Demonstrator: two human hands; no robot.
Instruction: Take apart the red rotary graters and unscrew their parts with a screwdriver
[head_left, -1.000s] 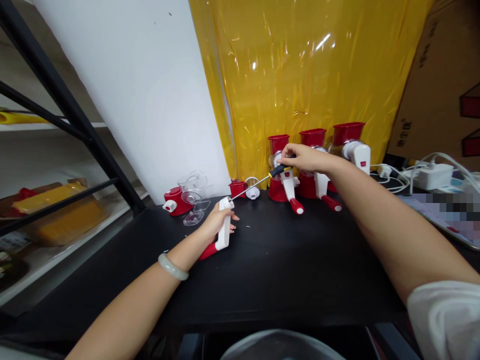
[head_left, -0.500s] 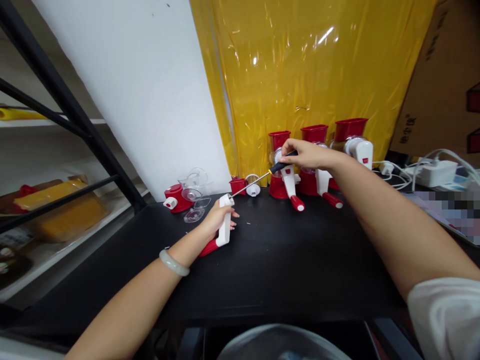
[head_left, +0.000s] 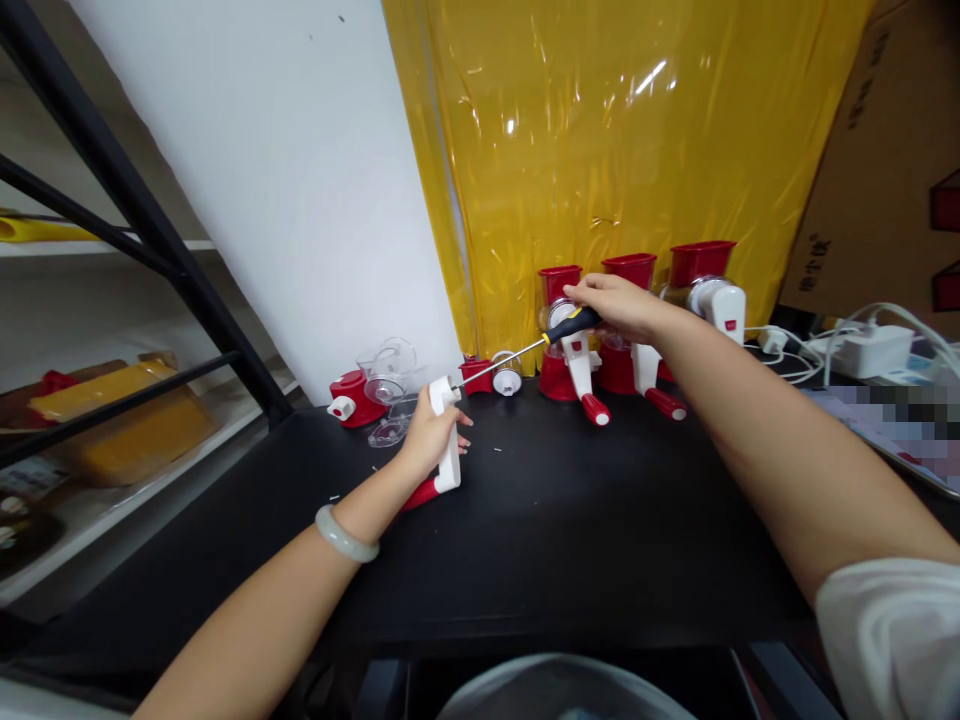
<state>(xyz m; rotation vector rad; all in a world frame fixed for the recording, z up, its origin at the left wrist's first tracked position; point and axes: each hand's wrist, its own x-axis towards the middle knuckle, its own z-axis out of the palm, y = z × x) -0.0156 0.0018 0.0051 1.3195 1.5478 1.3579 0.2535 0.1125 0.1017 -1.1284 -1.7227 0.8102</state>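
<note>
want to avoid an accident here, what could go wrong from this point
The screwdriver, its tip at the upper end of the white crank, could slip and jab the left hand just below. The crank might also twist, since only one hand grips it. A sudden jerk could perhaps knock the clear plastic parts close by.

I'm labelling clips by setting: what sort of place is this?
Probably a small workshop: a screwdriver in hand, three crank graters in a row on a black table, and shelves alongside.
</note>
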